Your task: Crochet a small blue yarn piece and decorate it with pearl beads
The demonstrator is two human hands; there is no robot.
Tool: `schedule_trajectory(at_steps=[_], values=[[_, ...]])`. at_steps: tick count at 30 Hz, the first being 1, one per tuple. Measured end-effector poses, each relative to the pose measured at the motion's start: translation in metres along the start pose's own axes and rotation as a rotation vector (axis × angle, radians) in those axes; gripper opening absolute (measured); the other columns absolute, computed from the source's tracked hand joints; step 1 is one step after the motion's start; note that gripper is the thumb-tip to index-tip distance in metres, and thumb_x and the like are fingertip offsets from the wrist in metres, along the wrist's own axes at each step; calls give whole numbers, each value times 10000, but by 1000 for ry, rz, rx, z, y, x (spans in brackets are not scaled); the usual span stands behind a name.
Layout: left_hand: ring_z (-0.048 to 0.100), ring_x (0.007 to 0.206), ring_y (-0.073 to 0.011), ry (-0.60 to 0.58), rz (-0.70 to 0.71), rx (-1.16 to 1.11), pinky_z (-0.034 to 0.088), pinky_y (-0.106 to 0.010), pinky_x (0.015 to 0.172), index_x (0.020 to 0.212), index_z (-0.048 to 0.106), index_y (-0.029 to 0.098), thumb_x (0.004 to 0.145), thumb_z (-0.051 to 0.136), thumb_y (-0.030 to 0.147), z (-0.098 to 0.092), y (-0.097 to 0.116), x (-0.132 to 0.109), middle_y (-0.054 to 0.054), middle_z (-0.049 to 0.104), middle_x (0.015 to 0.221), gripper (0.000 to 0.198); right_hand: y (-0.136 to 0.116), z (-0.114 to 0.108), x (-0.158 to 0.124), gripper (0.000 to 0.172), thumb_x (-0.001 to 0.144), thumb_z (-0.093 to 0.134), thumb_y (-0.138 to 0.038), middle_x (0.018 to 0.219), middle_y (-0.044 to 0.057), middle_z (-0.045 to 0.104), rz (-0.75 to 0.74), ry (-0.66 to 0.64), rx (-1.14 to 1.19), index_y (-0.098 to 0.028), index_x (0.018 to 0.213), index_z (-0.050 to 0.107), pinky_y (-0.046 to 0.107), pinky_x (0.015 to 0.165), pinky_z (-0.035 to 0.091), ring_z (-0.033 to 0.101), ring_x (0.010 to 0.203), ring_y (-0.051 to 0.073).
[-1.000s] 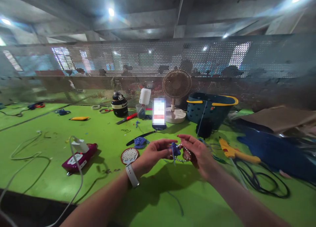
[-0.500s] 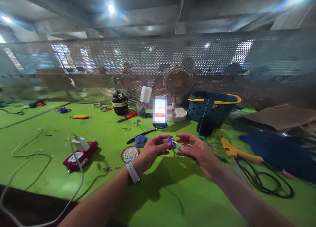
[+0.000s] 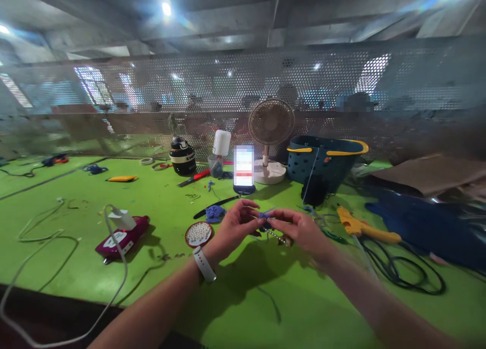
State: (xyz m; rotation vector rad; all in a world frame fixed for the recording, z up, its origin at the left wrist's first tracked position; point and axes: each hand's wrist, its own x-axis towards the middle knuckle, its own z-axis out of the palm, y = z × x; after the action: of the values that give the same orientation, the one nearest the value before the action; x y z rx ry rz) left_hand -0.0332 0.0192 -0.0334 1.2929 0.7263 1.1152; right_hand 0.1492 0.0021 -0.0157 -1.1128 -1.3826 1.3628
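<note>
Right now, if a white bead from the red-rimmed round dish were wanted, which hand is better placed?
Probably the left hand: the red-rimmed round dish lies close beside it, while the right hand is farther across. Both seem occupied, pinching the small blue yarn piece.

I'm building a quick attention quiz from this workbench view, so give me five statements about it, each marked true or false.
1. The left hand and right hand meet at a purple yarn piece. True.
2. The fan stands between the lit screen and the basket. True.
3. The white beads are in the basket. False: they are in a small round dish.
4. The yellow glue gun lies beyond the right hand, toward the picture's right. True.
5. The white wristband is on the right wrist. False: it is on the left.
</note>
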Motion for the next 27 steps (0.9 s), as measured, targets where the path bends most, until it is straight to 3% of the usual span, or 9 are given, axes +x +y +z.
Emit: schedule_trajectory(at_steps=[4, 9, 14, 18, 21, 24, 27], values=[[623, 681, -118, 52, 58, 136, 514, -208, 519, 1019, 513, 180, 759, 741, 304, 3, 1, -2, -8, 623, 838, 367, 0, 1, -1, 214, 718, 754, -394, 679, -20, 644, -73, 38, -105, -205, 801, 697, 239, 475, 394, 508, 532, 106], [609, 649, -106, 82, 131, 231, 486, -171, 471, 1050, 536, 182, 787, 703, 274, 8, 6, -5, -8, 639, 812, 325, 2, 1, 2, 252, 657, 794, -357, 670, -32, 621, 6, -19, 23, -185, 745, 632, 230, 455, 415, 522, 508, 92], [648, 690, -130, 94, 242, 340, 518, -201, 534, 1047, 594, 176, 797, 679, 210, 13, 7, -10, -28, 681, 797, 266, 5, 3, 4, 229, 662, 753, -253, 646, -39, 619, -35, 17, 84, -185, 838, 624, 235, 493, 458, 569, 544, 104], [666, 684, -137, 152, 393, 455, 560, -254, 628, 1000, 641, 165, 814, 659, 188, 15, 3, -13, -37, 699, 793, 188, 3, 8, 0, 336, 677, 694, -215, 631, -82, 553, -95, 91, 48, -222, 994, 585, 200, 396, 392, 536, 452, 83], [676, 694, -136, 194, 489, 512, 573, -269, 668, 976, 665, 177, 818, 660, 171, 15, -1, -13, -31, 717, 799, 158, 0, 12, -2, 308, 692, 673, -246, 657, -82, 542, -91, 164, 10, -237, 978, 558, 184, 343, 343, 539, 423, 81], [681, 724, -135, 183, 491, 491, 573, -268, 700, 1107, 640, 197, 820, 671, 183, 12, -3, -11, -29, 731, 836, 289, 0, 12, 0, 303, 679, 696, -297, 680, -68, 560, -80, 169, 21, -225, 921, 530, 191, 338, 347, 545, 423, 87], [671, 705, -133, 139, 359, 384, 558, -239, 616, 1334, 471, 215, 824, 682, 260, 7, 3, -9, -44, 721, 906, 554, -1, 9, 2, 357, 651, 731, -339, 710, -49, 582, -93, 138, 21, -209, 910, 523, 204, 348, 370, 541, 433, 90]])
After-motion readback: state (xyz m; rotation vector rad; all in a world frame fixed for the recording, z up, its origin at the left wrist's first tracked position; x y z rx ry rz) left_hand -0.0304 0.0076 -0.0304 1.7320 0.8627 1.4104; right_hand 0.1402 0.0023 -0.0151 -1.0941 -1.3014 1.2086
